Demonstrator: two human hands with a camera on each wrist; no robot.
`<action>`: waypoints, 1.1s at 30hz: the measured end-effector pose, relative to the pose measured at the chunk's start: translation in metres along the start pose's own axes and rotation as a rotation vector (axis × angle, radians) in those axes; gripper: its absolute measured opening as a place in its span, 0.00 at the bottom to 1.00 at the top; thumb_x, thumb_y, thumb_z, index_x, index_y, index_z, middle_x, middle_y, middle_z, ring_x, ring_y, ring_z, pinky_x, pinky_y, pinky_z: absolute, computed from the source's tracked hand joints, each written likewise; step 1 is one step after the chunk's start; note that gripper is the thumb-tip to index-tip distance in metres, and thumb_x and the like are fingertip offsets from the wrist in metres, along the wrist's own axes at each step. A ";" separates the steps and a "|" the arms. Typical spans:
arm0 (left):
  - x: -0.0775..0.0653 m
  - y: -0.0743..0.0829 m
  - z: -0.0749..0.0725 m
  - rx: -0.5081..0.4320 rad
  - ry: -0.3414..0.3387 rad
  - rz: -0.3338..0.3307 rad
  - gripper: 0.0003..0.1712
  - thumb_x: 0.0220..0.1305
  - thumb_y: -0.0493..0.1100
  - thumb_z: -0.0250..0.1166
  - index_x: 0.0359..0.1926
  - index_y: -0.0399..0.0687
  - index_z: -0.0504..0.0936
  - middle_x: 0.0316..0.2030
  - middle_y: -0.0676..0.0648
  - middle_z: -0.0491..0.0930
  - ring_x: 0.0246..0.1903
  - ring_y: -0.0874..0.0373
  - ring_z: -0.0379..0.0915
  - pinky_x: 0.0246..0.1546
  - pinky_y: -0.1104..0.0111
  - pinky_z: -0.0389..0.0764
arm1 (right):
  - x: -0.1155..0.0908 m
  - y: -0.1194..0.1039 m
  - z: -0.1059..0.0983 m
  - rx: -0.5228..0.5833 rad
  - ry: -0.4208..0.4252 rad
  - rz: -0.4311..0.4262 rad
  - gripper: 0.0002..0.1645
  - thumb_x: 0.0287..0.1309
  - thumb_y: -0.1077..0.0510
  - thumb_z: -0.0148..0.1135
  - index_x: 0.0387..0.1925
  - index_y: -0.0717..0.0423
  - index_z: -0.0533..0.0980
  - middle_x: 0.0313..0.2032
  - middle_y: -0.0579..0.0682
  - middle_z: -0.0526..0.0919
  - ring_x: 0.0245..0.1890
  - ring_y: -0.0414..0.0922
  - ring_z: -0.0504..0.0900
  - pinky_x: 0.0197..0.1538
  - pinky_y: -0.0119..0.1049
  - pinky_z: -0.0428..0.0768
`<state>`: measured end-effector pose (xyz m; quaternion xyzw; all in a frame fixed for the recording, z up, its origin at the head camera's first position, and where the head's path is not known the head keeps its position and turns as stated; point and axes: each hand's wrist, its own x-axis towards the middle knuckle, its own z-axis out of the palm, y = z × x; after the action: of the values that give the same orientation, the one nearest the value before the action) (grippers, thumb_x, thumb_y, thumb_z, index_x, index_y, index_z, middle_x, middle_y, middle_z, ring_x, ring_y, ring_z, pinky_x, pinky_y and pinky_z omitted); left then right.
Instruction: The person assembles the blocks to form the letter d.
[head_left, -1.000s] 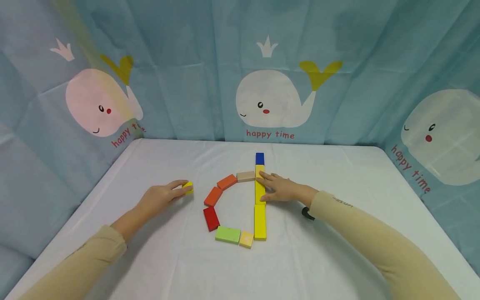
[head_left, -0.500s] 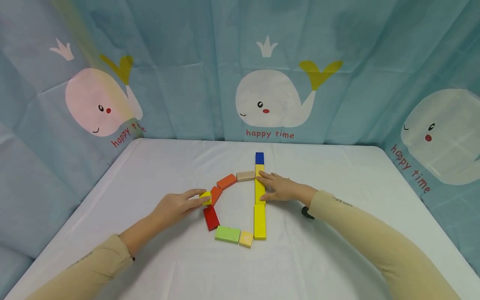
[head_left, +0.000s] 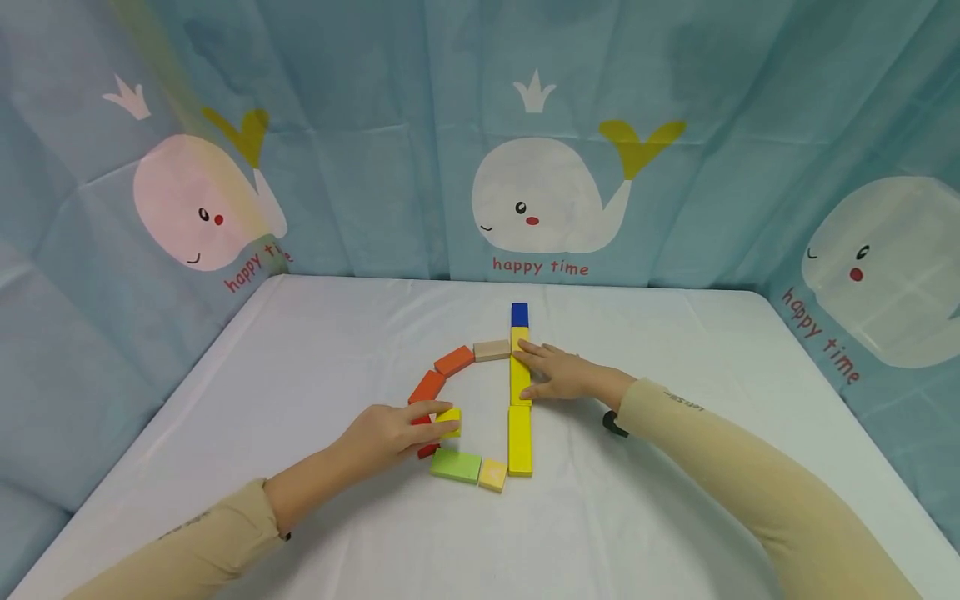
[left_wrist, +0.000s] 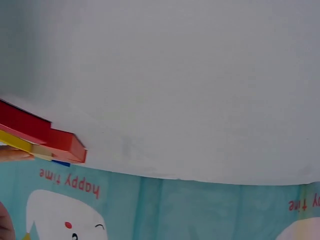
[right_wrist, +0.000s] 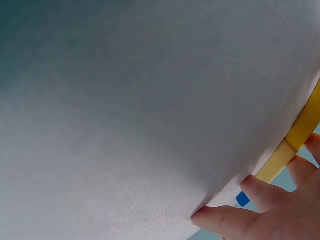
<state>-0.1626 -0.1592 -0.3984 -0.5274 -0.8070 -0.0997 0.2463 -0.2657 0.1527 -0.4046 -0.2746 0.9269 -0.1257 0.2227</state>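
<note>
My left hand (head_left: 386, 435) pinches a small yellow block (head_left: 451, 422) between thumb and fingers, inside the curve of a block outline. Beneath that hand a red block (head_left: 428, 451) is partly hidden. My right hand (head_left: 564, 373) rests with spread fingers along the straight column, touching the upper yellow blocks (head_left: 521, 379); its fingers also show in the right wrist view, where a blue block (right_wrist: 243, 199) appears beyond them. Below lies a longer yellow block (head_left: 520, 442). The curve holds orange blocks (head_left: 454, 361), a tan block (head_left: 492, 350), a green block (head_left: 456, 466) and a pale-orange square (head_left: 493, 474).
A white cloth covers the table (head_left: 300, 350). Behind it hangs a blue curtain (head_left: 360, 167) printed with whales. A small black object (head_left: 615, 424) shows beside the right sleeve cuff.
My left hand has carried the small yellow block rightward and nearer, from outside the curve to inside it, now covering part of the red block. The right hand stays in place.
</note>
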 end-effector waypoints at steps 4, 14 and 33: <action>0.006 0.009 0.001 0.020 -0.007 0.042 0.34 0.38 0.32 0.80 0.50 0.57 0.83 0.46 0.50 0.83 0.10 0.63 0.58 0.17 0.82 0.62 | 0.000 -0.001 0.000 -0.001 0.001 0.000 0.51 0.61 0.34 0.58 0.77 0.46 0.48 0.77 0.48 0.40 0.74 0.60 0.43 0.64 0.70 0.47; 0.023 0.034 0.011 -0.033 -0.149 0.134 0.33 0.45 0.38 0.79 0.55 0.61 0.82 0.52 0.53 0.81 0.10 0.65 0.50 0.20 0.86 0.55 | -0.001 0.000 0.000 -0.009 0.005 0.005 0.51 0.62 0.34 0.57 0.77 0.46 0.48 0.77 0.47 0.40 0.74 0.60 0.43 0.64 0.69 0.48; 0.049 0.061 0.036 0.036 -0.330 0.331 0.21 0.62 0.43 0.68 0.56 0.68 0.82 0.60 0.57 0.74 0.18 0.69 0.72 0.21 0.85 0.63 | -0.001 -0.002 -0.001 -0.016 -0.002 0.014 0.50 0.62 0.35 0.57 0.77 0.45 0.48 0.77 0.47 0.40 0.74 0.60 0.43 0.64 0.69 0.48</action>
<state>-0.1343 -0.0790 -0.4104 -0.6572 -0.7405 0.0439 0.1336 -0.2646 0.1518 -0.4023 -0.2699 0.9296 -0.1162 0.2223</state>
